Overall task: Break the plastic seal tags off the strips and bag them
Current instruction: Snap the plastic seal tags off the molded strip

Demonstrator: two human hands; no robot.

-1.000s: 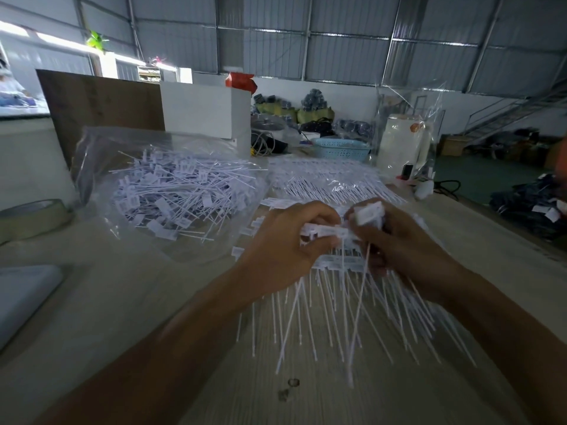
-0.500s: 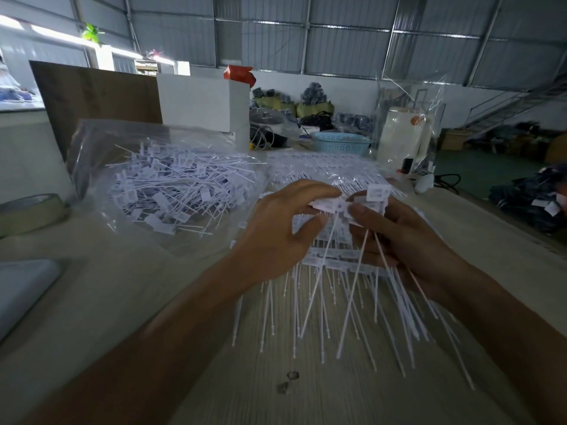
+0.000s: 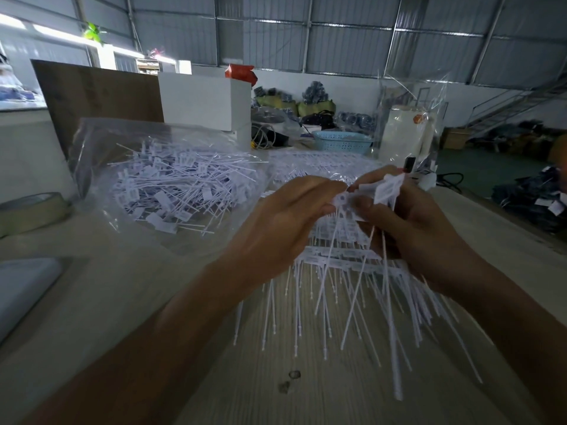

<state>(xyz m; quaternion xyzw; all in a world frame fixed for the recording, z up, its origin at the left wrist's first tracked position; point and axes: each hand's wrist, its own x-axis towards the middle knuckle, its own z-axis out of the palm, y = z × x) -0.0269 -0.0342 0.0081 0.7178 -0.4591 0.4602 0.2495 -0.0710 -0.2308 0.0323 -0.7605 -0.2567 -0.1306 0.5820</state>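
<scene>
- Over the table (image 3: 122, 302), mid-frame: we have both hands up on a tag at the top of the pile of strips (image 3: 334, 259), working it free. Step in hand, as we judge it: snapping one tag off.
- Risk 1: the tails hang loose and crossed below our hands. A hard pull could drag neighbouring strips along or tangle them, since the tails interlock.
- Risk 2: a tag could snap off crooked or spring out of the pinch, because the grip sits on a small flat tab.
- Risk 3: the bundle in our right hand looks loosely stacked; adding more could spill it before it gets to the bag.
- Risk 4: the bag (image 3: 92, 142) lies flat at the left with its mouth not clearly visible, so a blind drop could land tags on the table.
- Left hand (image 3: 276, 228): fingers curled, thumb and fingertips pinching the tag (image 3: 342, 199) at its head end.
- Right hand (image 3: 408, 222): fingers curled round a small bundle of loose tags (image 3: 388, 187), thumb pressing near the same tag. Whether it grips that tag too, we cannot tell.
- Bagged tags (image 3: 175, 185): a heap already inside the bag, well left of our hands.
- More strips (image 3: 319, 164) lie behind our hands, towards the blue basket (image 3: 342, 142).
</scene>
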